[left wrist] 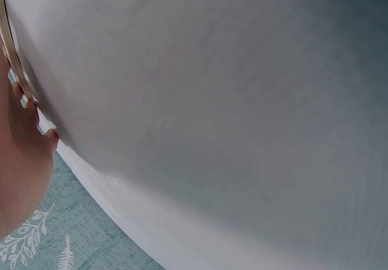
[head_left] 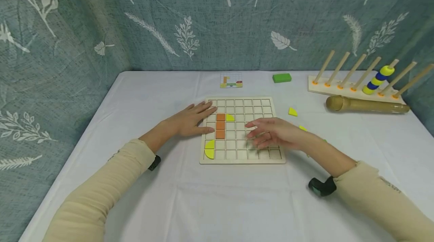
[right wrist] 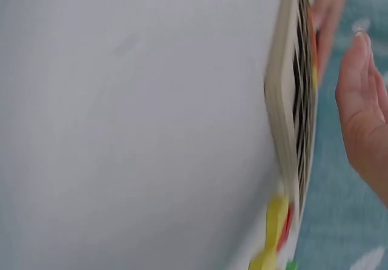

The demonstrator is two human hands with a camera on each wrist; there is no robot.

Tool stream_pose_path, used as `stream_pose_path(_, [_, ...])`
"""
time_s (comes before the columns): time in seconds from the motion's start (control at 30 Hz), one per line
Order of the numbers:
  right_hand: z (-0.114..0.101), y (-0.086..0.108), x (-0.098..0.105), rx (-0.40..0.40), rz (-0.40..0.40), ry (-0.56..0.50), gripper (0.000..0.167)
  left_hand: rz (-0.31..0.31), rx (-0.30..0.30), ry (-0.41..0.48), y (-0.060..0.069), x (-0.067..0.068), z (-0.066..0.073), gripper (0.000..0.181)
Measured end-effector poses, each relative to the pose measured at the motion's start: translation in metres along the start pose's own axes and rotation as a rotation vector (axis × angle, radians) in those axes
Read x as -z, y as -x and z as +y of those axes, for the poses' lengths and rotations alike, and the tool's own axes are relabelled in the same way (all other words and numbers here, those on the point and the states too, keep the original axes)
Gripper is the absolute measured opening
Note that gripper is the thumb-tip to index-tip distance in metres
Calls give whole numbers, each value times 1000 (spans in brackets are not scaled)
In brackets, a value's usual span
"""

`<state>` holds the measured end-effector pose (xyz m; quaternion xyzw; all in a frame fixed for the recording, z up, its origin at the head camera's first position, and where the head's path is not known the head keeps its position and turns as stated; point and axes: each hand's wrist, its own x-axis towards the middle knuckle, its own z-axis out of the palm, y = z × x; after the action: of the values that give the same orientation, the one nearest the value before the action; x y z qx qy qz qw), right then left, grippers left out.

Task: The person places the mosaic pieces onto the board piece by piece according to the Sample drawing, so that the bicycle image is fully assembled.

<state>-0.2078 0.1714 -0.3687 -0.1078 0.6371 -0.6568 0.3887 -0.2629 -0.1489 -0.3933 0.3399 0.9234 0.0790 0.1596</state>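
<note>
A wooden grid board (head_left: 249,103) lies flat on the white cloth. My left hand (head_left: 191,120) rests on its left edge with the fingers spread and straight. Over the right part of the grid hovers my right hand (head_left: 274,133), fingers loosely bent and holding nothing; the right wrist view shows this hand (right wrist: 367,112) raised above the board (right wrist: 279,94). Three orange square tiles (head_left: 220,125) stand in a column on the board, with a yellow quarter-circle tile (head_left: 229,117) beside the top one. Two more yellow tiles (head_left: 210,149) sit at the lower left.
Loose yellow pieces (head_left: 293,112) lie right of the board, some partly behind my right arm. Behind the board are a small pattern card (head_left: 231,83) and a green block (head_left: 281,78). A peg rack (head_left: 315,85) with beads and a wooden stick (head_left: 369,105) occupy the back right.
</note>
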Motion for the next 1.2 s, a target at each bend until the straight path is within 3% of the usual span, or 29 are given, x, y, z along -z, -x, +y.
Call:
stream_pose_path(0.13, [-2,14,24,12,80,-17,54,-10,6,-7,0,0,-1,83])
stream_pose_path(0.3, [-1,31,48,13,114,25,59,-15,10,-2,0,0,-1,83])
stream_pose_path(0.6, [9,60,76,-7,133,226,57,-3,-3,12,1,1,1,82])
stream_pose_path(1.2, [20,100,92,-22,152,550,49,-23,8,-6,0,1,0,82])
